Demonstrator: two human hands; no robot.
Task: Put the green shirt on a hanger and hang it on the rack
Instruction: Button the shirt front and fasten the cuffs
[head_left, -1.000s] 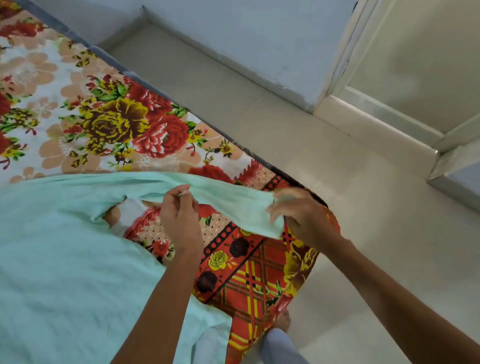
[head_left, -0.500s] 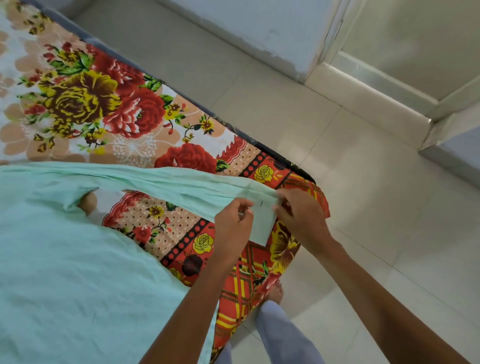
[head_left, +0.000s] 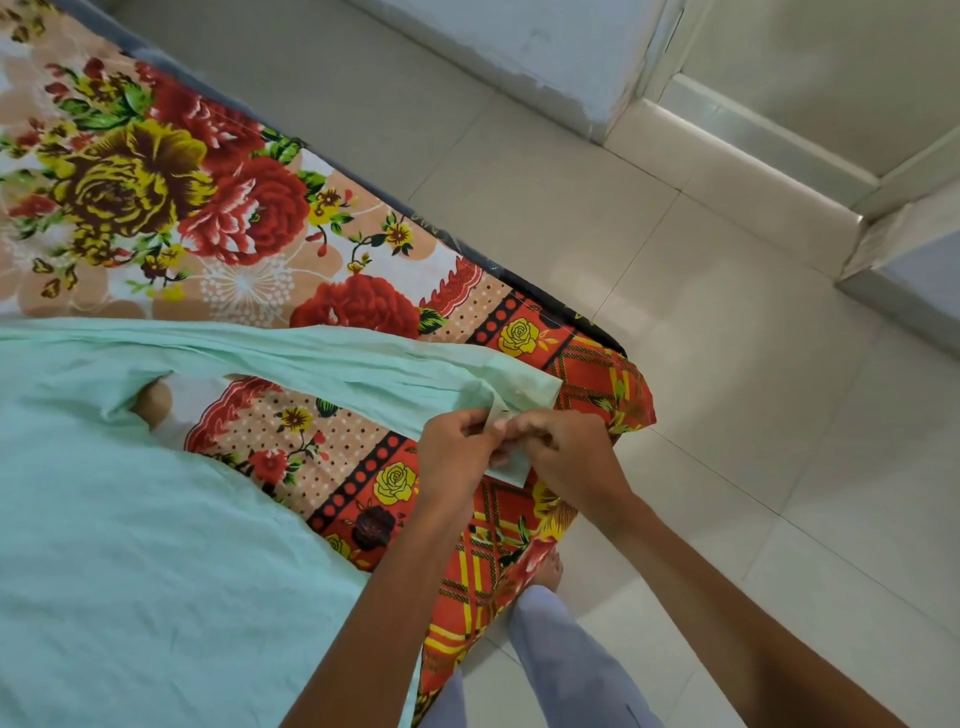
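The pale green shirt (head_left: 130, 545) lies spread flat on the bed, filling the lower left of the view. One long sleeve (head_left: 363, 374) stretches right toward the bed's corner. My left hand (head_left: 457, 452) and my right hand (head_left: 566, 452) meet at the sleeve's cuff (head_left: 524, 387), both pinching its fabric, fingertips touching each other. No hanger or rack is in view.
The bed carries a floral sheet (head_left: 182, 197) with a red plaid border (head_left: 597, 374) hanging over the corner. Beige floor tiles (head_left: 727, 415) lie to the right. A wall base (head_left: 545, 57) and door frame (head_left: 753, 130) stand at the top. My leg and foot (head_left: 550, 623) show beside the bed.
My left hand has slid right along the sleeve from its middle to the cuff, joining my right hand there. The cuff's end is now folded back.
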